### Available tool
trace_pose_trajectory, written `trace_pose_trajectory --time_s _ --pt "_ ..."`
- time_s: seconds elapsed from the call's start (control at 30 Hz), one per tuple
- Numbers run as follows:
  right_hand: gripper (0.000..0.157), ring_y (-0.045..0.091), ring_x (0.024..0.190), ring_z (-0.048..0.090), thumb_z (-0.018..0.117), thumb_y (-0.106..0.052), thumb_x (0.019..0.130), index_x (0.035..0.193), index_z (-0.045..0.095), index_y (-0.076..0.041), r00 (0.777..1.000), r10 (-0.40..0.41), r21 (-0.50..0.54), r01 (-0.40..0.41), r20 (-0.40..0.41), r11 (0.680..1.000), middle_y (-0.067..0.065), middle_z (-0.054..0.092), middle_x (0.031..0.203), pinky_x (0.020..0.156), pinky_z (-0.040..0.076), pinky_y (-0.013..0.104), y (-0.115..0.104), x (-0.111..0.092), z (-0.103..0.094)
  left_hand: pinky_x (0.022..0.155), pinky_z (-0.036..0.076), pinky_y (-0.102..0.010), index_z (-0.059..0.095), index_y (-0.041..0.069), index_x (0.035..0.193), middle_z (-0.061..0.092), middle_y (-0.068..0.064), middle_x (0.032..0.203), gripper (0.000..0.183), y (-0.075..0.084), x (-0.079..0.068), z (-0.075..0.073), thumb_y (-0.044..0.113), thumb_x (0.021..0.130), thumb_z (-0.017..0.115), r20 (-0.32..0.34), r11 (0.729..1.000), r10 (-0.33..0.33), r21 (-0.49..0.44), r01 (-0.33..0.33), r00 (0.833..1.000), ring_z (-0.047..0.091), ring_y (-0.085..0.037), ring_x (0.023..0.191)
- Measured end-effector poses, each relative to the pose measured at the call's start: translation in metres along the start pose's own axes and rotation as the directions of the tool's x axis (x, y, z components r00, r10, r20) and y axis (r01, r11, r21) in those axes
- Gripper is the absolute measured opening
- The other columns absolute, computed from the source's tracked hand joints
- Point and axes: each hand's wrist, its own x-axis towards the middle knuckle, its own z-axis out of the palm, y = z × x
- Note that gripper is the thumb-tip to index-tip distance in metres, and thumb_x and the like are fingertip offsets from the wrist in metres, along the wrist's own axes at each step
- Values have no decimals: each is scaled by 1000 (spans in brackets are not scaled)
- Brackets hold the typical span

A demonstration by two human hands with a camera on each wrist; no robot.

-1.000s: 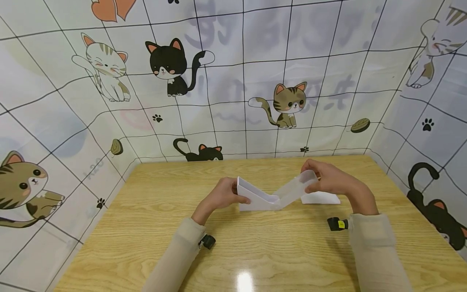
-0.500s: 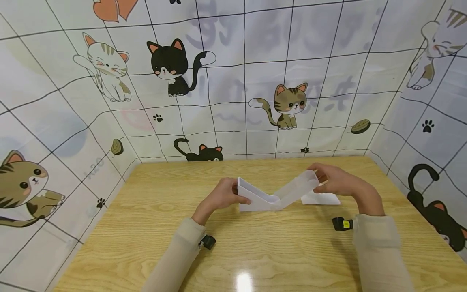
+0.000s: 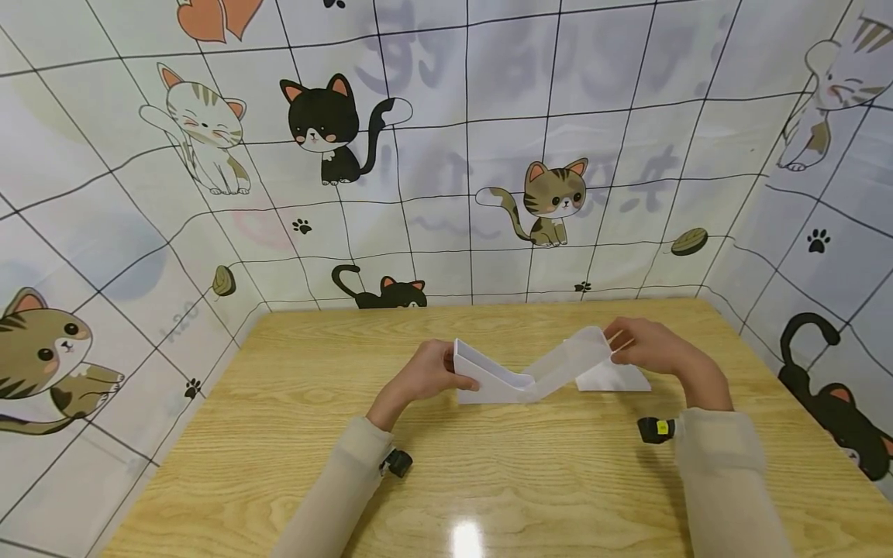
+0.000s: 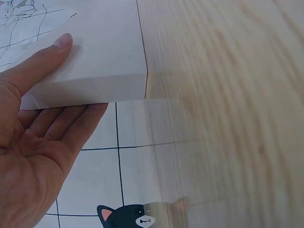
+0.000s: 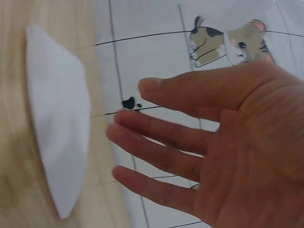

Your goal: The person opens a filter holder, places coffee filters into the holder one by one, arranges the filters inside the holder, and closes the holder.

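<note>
A slim white box [image 3: 491,385] stands on the table with its slanted top open. Its frosted, see-through lid [image 3: 568,363] is swung back to the right and tilts upward from the hinge. My left hand [image 3: 429,372] grips the box's left end; in the left wrist view the thumb lies on one broad white face [image 4: 107,52] and the fingers go behind it. By the raised end of the lid is my right hand [image 3: 652,346], fingers loosely extended. The right wrist view shows nothing between that hand's thumb and fingers [image 5: 161,152].
A flat white piece [image 3: 614,380], like folded paper or cloth, lies on the wooden table [image 3: 446,465] behind and right of the lid. A white curtain [image 3: 432,194] with grid lines and cartoon cats surrounds the table at the back and sides.
My right hand has let go of the lid's end and shifted slightly right. The lid stays tilted up, and the left hand keeps its grip on the box.
</note>
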Motion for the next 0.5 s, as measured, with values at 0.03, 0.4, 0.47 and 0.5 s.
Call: trace_pose_trajectory --time_s 0.03,0.4,0.47,0.5 --pt "40 49 112 64 67 -12 96 128 58 11 1000 12 -17 -12 -17 1000 34 66 122 90 55 58 3 1 1 75 60 -27 76 6 112 79 -11 107 34 0 0 0 16 82 89 -1 1000 0 1 0 1000 76 -15 90" --pt "55 54 114 58 66 -27 99 130 55 18 966 249 -12 -250 -77 968 40 58 129 92 51 62 37 3 16 75 59 -26 76 6 111 79 -11 107 34 1 0 0 16 82 89 -3 1000 -5 1 5 1000 76 -15 90" --pt "57 54 113 58 67 -27 98 130 55 18 957 279 -1 -280 -81 960 41 58 128 92 51 62 39 3 18 75 60 -26 75 6 111 79 -11 107 34 1 0 0 15 82 89 -3 1000 -7 1 7 1000 76 -15 89" --pt "58 54 113 57 68 -28 97 129 55 18 951 296 7 -297 -84 955 40 58 128 92 50 62 40 3 19 75 60 -26 75 6 111 79 -11 107 33 1 0 0 15 82 89 -2 1000 -7 2 7 1000 76 -14 89"
